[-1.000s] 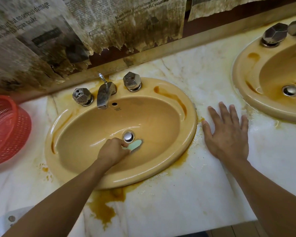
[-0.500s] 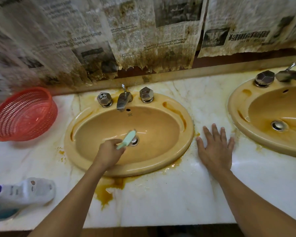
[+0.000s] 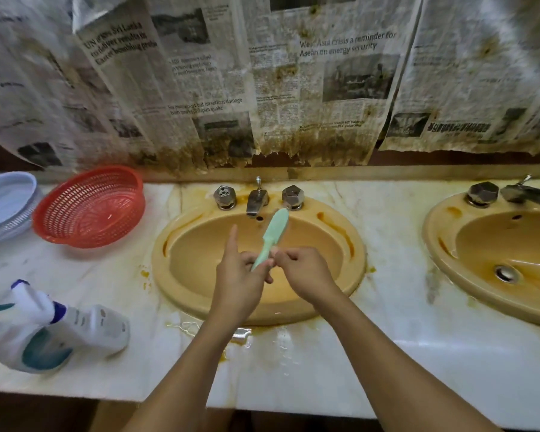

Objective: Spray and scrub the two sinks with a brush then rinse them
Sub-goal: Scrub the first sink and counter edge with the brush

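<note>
Directly above ochre oval ceramic sink (image 3: 169,275), left hand (image 3: 240,277) grips mint-green plastic brush (image 3: 273,229) by handle, index finger raised; right hand (image 3: 304,272) pinches handle too.

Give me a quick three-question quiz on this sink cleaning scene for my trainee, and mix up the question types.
1. True or false: the brush lies in the red basket.
2. Where is the spray bottle? A) on the counter, left of the left sink; B) in the red basket; C) in the right sink.
3. Fill in: the left hand and right hand both hold the brush by its ____.

Key: 1 false; 2 A; 3 handle.
</note>
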### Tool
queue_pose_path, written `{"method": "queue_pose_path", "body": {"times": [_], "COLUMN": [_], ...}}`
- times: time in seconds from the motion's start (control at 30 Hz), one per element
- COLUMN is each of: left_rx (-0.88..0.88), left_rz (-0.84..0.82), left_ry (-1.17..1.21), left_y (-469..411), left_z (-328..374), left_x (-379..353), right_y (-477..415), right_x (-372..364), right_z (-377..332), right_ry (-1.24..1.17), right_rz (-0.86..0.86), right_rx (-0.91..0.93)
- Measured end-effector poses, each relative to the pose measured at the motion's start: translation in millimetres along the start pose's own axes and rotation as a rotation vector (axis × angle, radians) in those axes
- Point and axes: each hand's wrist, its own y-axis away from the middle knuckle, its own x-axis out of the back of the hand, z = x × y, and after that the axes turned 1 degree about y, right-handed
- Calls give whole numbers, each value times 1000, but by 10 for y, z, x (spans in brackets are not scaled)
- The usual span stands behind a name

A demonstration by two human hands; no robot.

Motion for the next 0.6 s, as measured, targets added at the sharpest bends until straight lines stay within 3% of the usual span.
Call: {"method": "queue_pose_path", "body": {"times": [0.2,0.4,0.6], "left_rx": [-10,32,-44], "left_rz": [-54,-195,-3], "left_ry": [-13,-30,-269], "left_y": [-183,-538,-734], "left_z": [104,-429,-1273], "left_x": [338,799,1416], "right_y": [-170,-508,-730], "right_x": [-297,-632,-697], "right_z": [-522,-596,-575], "right_ry": [-251,-309,-392], "right_rz": [-2,64,31], "right_rx": [-134,-316,-436]}}
